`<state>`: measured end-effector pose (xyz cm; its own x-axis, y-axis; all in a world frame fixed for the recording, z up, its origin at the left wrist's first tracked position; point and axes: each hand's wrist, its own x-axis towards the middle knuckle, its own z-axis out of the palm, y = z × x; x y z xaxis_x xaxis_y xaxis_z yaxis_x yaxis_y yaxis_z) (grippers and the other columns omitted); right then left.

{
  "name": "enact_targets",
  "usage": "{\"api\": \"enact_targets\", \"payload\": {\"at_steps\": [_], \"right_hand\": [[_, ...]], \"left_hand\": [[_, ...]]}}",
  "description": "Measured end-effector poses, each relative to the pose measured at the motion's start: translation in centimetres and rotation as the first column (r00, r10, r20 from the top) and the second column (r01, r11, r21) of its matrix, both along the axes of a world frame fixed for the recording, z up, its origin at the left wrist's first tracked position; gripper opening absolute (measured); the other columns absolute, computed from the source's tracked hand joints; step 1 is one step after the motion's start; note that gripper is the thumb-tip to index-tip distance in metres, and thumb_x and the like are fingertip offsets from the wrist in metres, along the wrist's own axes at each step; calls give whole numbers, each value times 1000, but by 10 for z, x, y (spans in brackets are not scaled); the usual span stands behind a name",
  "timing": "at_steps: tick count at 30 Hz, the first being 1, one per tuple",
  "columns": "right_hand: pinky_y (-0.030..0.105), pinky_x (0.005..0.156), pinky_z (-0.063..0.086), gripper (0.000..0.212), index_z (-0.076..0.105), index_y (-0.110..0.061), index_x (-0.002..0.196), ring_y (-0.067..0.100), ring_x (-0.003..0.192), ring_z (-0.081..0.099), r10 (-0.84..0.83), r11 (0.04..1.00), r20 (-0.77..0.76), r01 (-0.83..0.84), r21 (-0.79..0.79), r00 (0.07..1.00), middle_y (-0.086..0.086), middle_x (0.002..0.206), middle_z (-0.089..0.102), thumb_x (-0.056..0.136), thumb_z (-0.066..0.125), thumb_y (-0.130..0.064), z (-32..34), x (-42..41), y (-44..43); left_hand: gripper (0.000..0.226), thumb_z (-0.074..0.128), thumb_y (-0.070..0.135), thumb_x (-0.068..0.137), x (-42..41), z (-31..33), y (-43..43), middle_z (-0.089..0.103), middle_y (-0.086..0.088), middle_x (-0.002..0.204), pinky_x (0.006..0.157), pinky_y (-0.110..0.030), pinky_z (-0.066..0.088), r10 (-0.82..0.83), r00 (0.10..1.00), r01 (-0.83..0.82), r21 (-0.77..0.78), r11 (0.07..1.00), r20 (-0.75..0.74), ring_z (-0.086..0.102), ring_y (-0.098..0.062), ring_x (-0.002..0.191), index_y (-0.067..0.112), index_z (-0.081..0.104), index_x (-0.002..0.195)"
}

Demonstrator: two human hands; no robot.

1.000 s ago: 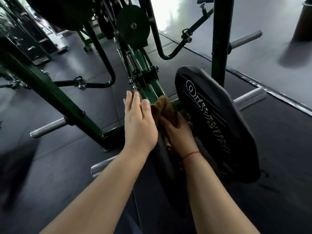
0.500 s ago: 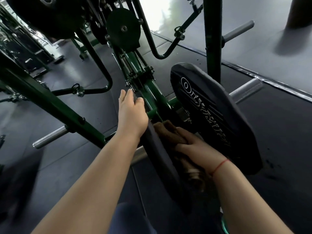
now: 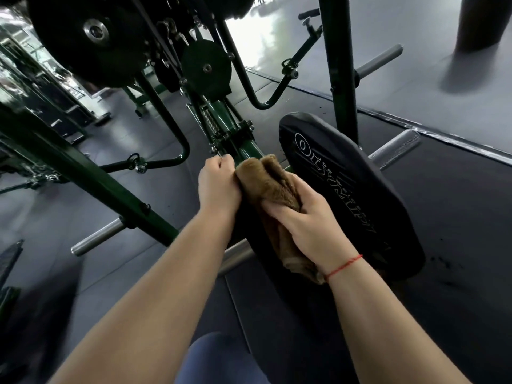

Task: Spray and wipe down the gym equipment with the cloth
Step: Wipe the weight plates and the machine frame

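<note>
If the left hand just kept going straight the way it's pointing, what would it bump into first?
Probably the bolted bracket on the green frame, just beyond the knuckles of the left hand; depth is unclear.

Dark rubber floor [image 3: 457, 217], bordered on the right by a paler, glossy grey strip [image 3: 415, 87]. Standing on the rubber, a green machine frame [image 3: 83, 173]; on the grey part, a dark round bin [image 3: 482, 23].
</note>
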<state>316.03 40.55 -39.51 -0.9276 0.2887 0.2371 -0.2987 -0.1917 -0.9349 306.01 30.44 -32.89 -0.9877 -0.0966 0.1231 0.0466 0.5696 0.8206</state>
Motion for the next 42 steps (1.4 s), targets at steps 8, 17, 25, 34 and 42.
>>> {"api": "enact_targets", "payload": {"at_steps": [8,17,25,34,42], "right_hand": [[-2,78,34,51,46,-36,122,-12,97,52,82,986,331,-124,108,940,-23,107,56,93,57,5,-71,9,-3],[21,89,53,40,72,-39,100,2,96,68,118,992,278,-126,11,953,-7,101,75,70,65,-12,-60,25,9],[23,80,55,26,72,-23,106,8,90,70,87,993,83,-79,-92,993,-8,93,74,84,78,-10,-15,23,3],[1,81,42,32,58,-36,109,-18,93,58,32,999,197,-38,26,980,-11,108,65,93,69,-11,-45,-14,-10],[-1,79,38,36,57,-41,105,-24,89,57,17,995,255,-41,88,967,-20,105,64,92,69,-9,-76,-2,-11]], "left_hand": [[57,39,28,109,59,-31,8,6,3,170,119,-22,2,-63,992,41,-192,981,-113,-4,-12,156,15,20,161],[42,43,16,107,25,-18,5,14,-13,168,124,-39,21,-67,998,64,-280,958,0,9,-30,156,11,44,149],[18,48,18,104,3,5,4,63,-4,113,91,-30,42,42,999,-44,-176,983,-14,56,-29,112,15,65,109],[45,32,27,111,40,-22,5,10,-4,170,118,-23,6,-44,995,21,-238,971,-92,3,-17,157,17,41,153],[41,45,26,107,30,-20,3,12,-8,169,121,-33,20,-60,993,31,-275,961,-99,13,-22,156,17,50,147]]}}
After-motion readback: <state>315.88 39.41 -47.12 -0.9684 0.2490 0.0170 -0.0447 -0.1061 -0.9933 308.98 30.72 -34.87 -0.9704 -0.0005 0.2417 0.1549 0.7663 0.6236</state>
